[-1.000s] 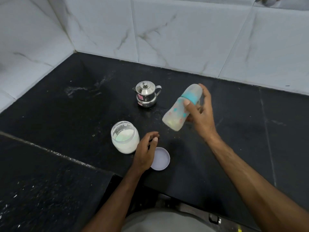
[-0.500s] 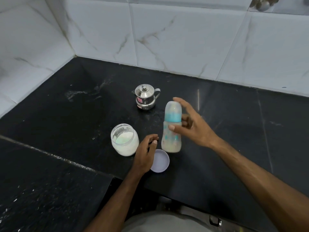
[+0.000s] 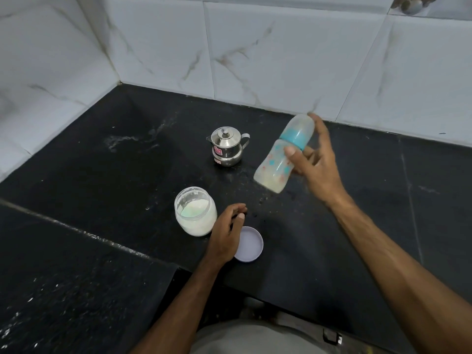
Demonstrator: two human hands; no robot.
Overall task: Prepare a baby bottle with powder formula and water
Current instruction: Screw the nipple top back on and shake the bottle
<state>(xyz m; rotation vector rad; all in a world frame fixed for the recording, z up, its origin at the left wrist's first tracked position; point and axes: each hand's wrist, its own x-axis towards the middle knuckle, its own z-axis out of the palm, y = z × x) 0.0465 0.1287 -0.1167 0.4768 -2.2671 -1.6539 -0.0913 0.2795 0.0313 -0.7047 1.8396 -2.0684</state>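
Right hand (image 3: 315, 164) grips capped bottle (image 3: 282, 155), tilted, in the air above counter (image 3: 383, 200). Left hand (image 3: 226, 232) loosely curled, holds nothing, between open jar (image 3: 195, 212) and lid (image 3: 249, 244). Risks: bottle slips mid-shake; loose cap leaks; left hand knocks jar.

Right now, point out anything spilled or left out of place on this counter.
White powder smears streak the black counter far left of the steel pot. The powder jar stands open, its lid lying beside it.

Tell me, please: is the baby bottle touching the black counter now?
Apart. The head view shows the baby bottle tilted in the air, gripped by the right hand, with bare counter visible beneath its base.
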